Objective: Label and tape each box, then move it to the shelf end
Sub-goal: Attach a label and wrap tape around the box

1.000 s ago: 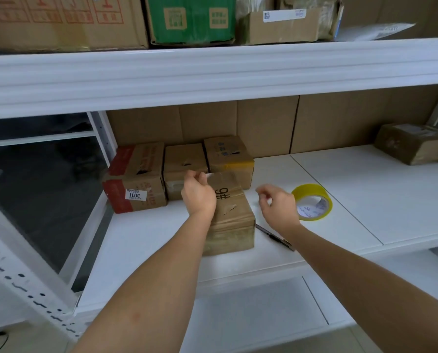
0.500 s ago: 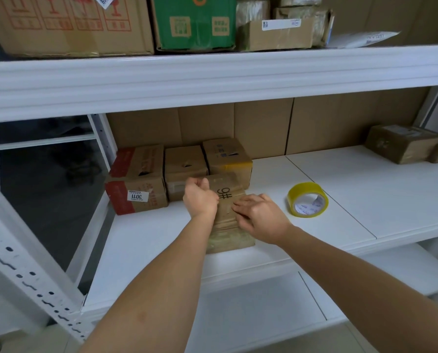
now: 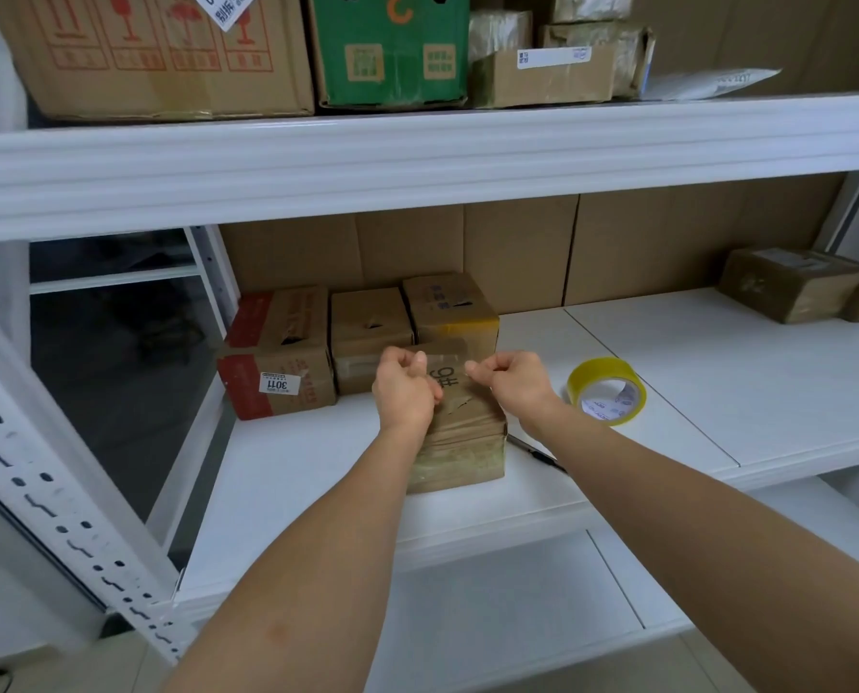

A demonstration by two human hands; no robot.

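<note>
Since a half second ago, our right hand (image 3: 515, 387) has lifted off the box (image 3: 460, 432) and now, with our left hand (image 3: 405, 387), pinches a clear tape strip (image 3: 447, 355) stretched above it. That box sits on the shelf (image 3: 292, 472), the tape roll (image 3: 607, 396) near its right.

Left arm: bare from wrist to past the elbow, no sleeve in view; a small reddish mark on the forearm.
Right arm: bare along its whole visible length, no sleeve.
Left hand (image 3: 405, 390): bare, no glove, ring or watch.
Right hand (image 3: 515, 385): bare, no glove, ring or wristband.
</note>
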